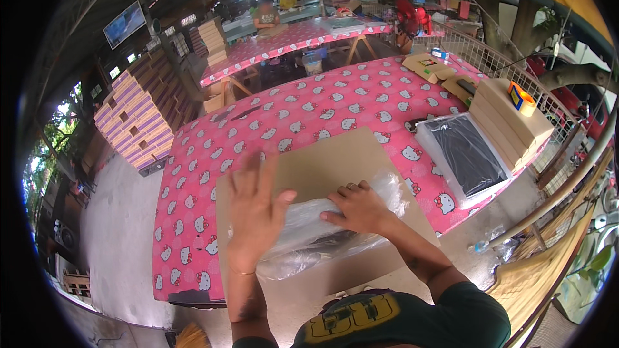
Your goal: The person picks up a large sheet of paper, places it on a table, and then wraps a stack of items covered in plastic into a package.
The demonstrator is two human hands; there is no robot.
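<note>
A: Biggest first, what's there?

B: A table under a pink patterned cloth. On its near edge lies a brown board, and on the board a clear bag with something dark inside.

A: And the hands?

B: The left hand is spread flat, fingers wide, pressing on the bag's left end; it closes on nothing. The right hand has its fingers curled down over the bag's upper edge, pinning it rather than gripping it.

A: Which way does the bag run?

B: Its long axis goes left to right across the person, tilted so the right end sits farther away, toward the stack of flat boxes and the second bag.

A: What could go wrong?

B: I'd judge the film slippery; uneven pressure could let it skid on the board or bunch up. The board overhangs the table's near edge, so a hard push there might tip it.
</note>
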